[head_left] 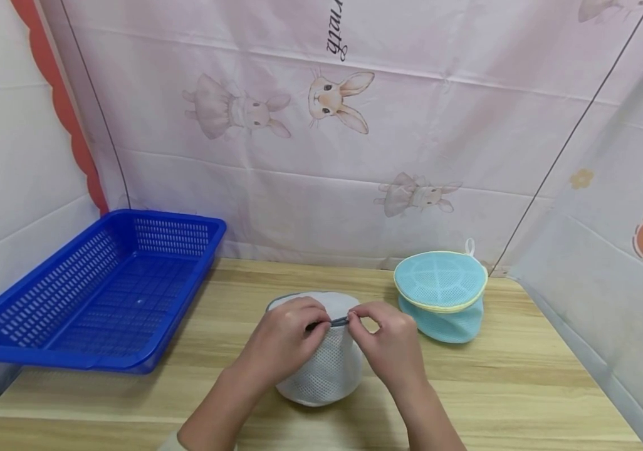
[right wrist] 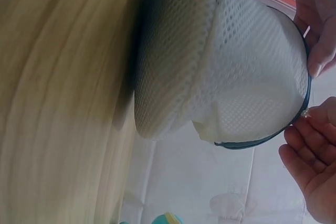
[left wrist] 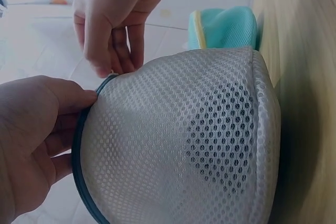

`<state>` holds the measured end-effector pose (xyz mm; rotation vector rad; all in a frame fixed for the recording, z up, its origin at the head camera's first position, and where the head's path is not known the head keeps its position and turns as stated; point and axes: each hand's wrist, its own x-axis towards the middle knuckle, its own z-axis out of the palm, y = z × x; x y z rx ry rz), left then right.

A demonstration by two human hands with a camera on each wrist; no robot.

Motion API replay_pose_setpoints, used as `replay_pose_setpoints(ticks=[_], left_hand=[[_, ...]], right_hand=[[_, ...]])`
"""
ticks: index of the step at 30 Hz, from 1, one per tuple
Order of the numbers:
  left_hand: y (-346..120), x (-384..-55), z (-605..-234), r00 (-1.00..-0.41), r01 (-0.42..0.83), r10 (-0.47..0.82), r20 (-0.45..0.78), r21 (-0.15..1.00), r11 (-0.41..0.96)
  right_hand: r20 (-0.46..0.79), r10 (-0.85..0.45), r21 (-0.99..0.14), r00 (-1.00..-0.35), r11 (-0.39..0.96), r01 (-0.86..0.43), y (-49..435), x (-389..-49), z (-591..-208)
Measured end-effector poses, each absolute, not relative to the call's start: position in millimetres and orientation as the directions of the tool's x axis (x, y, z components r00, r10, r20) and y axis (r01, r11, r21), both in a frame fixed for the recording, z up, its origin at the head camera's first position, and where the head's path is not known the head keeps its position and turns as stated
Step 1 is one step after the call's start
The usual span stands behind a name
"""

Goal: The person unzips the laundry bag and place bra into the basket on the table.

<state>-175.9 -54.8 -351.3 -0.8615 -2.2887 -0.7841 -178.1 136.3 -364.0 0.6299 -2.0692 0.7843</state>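
Note:
A round white mesh laundry bag [head_left: 324, 369] stands on the wooden table between both hands, its dark zipper [left wrist: 80, 145] running around the top rim. My left hand [head_left: 284, 338] pinches the rim at the zipper on the near side. Close beside it, my right hand [head_left: 392, 341] pinches a small zipper pull [right wrist: 305, 113] between thumb and finger. Through the mesh wall in the left wrist view, a dark patch shows; what it is cannot be made out.
To the right stands a turquoise mesh bag [head_left: 440, 282] with yellow trim and a white loop. A blue plastic basket [head_left: 152, 338] sits at the left. Behind the wooden table [head_left: 502, 388] hangs a rabbit-print cloth [head_left: 276, 207].

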Motion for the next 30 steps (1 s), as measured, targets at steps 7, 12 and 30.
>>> replay_pose_setpoints(ticks=[7, 12, 30], left_hand=[[-57.3, -176.7, -350.3, -0.651, 0.695, 0.373, 0.661, 0.322, 0.643], [-57.0, -176.9, -350.7, -0.657, 0.681, 0.363, 0.661, 0.313, 0.662], [-49.8, -175.4, -355.7, -0.628, 0.719, 0.397, 0.670, 0.303, 0.625]], right_hand=[[0.824, -0.131, -0.318, -0.552, 0.699, -0.640, 140.1, -178.1, -362.2], [0.829, -0.140, -0.300, -0.542, 0.706, -0.642, 137.4, -176.3, -361.1], [0.842, -0.209, -0.258, -0.497, 0.652, -0.713, 120.6, -168.8, -359.9]])
